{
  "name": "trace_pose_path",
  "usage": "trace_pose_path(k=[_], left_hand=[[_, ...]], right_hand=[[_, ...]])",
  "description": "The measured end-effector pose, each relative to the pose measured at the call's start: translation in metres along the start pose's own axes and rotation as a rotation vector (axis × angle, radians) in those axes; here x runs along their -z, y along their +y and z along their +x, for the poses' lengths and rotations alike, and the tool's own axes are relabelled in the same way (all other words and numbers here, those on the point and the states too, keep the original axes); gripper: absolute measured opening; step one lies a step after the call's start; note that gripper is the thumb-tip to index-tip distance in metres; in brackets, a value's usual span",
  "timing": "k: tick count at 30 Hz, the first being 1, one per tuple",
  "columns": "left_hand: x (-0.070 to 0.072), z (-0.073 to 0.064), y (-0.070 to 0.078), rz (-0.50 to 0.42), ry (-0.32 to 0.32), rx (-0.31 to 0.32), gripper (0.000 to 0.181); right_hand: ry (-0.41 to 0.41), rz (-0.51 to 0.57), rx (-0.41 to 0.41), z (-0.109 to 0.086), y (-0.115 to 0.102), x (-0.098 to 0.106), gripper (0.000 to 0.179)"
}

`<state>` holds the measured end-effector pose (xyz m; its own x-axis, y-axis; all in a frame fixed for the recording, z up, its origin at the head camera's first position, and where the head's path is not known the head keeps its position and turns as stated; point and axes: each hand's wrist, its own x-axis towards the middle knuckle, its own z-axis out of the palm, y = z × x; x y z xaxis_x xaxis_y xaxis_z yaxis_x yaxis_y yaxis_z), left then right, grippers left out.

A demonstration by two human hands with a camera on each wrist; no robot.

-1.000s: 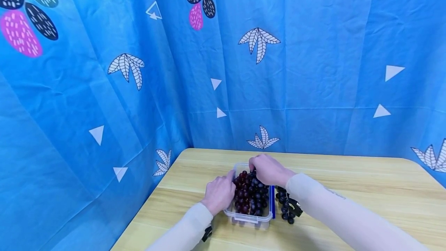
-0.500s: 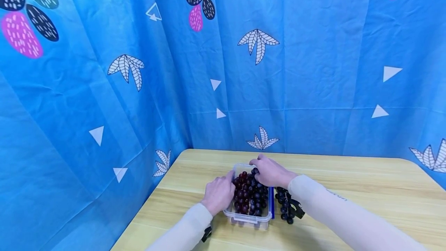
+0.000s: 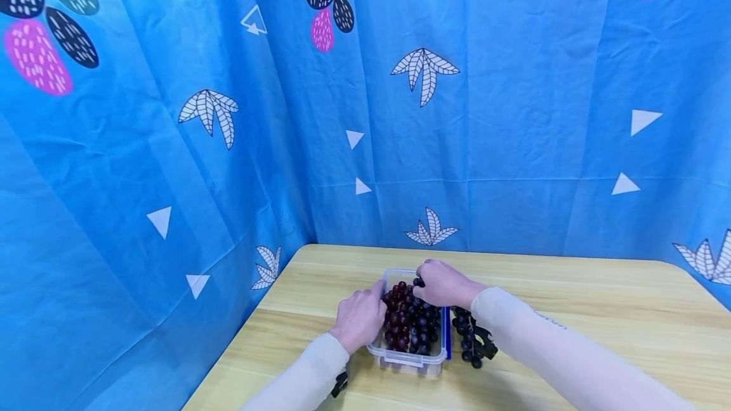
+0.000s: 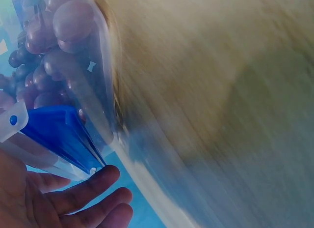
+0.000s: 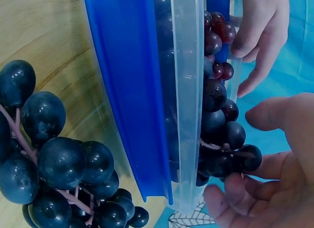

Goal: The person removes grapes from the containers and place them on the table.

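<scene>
A clear plastic container [image 3: 408,356] with blue side latches holds a bunch of reddish grapes [image 3: 398,314] and, on the right, a bunch of dark grapes [image 3: 425,325]. My left hand [image 3: 358,314] grips the container's left wall, thumb on the inner side and fingers outside, near a blue latch [image 4: 61,132]. Over the far right corner, my right hand [image 3: 447,283] has its fingers curled around the far end of the dark bunch. In the right wrist view, those fingertips [image 5: 235,184] are at the last grapes, with the thumb a little apart above.
Another bunch of dark grapes [image 5: 61,161] lies on the wooden table [image 3: 571,322], right of the container and beneath my right forearm. The blue right latch [image 5: 130,90] hangs down between them. A blue patterned curtain [image 3: 514,144] stands behind and left of the table.
My right hand's fingers stretched over the far right corner half a second ago, and now curl back at the end of the dark bunch. My left hand stays on the container's wall.
</scene>
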<state>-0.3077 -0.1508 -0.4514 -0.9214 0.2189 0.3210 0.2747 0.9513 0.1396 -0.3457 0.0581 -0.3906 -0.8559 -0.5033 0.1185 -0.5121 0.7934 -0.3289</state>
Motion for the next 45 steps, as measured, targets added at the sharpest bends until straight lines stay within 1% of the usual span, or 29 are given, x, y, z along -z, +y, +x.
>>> trace_pose_path(k=[5, 8, 13, 17, 19, 24, 27, 33, 37, 43, 45], left_hand=[[0.0, 0.001, 0.0, 0.0, 0.005, -0.005, 0.049], [0.0, 0.001, 0.0, 0.0, 0.007, -0.005, 0.049], [-0.001, 0.0, -0.001, 0.007, 0.012, -0.008, 0.049], [-0.002, 0.0, -0.001, 0.012, 0.015, -0.013, 0.048], [-0.002, 0.0, -0.001, 0.014, 0.017, -0.014, 0.048], [-0.002, 0.0, -0.001, 0.014, 0.022, -0.014, 0.048], [-0.002, 0.0, -0.001, 0.013, 0.022, -0.013, 0.048], [-0.002, 0.001, 0.001, 0.016, 0.026, -0.017, 0.048], [-0.001, 0.003, 0.003, 0.013, 0.026, -0.025, 0.049], [0.001, -0.001, 0.003, 0.003, 0.021, -0.018, 0.048], [0.001, -0.002, 0.003, 0.0, 0.024, -0.018, 0.048]], right_hand=[[0.005, -0.039, 0.008, -0.001, 0.0, 0.001, 0.03], [0.008, -0.047, 0.021, 0.0, 0.0, 0.0, 0.028], [0.007, -0.017, 0.015, -0.003, -0.001, -0.001, 0.019], [-0.003, -0.023, 0.031, -0.005, 0.001, -0.003, 0.02], [-0.014, -0.032, 0.028, -0.006, 0.002, -0.004, 0.025], [-0.07, -0.006, -0.014, -0.007, 0.0, -0.003, 0.04], [-0.09, -0.01, -0.024, -0.007, 0.0, -0.002, 0.043], [-0.07, -0.059, -0.03, -0.008, 0.0, 0.0, 0.041], [-0.058, -0.074, -0.039, -0.009, 0.0, -0.001, 0.043], [-0.067, -0.059, -0.034, -0.009, -0.003, -0.005, 0.055], [-0.058, -0.069, -0.03, -0.01, -0.004, -0.006, 0.057]])
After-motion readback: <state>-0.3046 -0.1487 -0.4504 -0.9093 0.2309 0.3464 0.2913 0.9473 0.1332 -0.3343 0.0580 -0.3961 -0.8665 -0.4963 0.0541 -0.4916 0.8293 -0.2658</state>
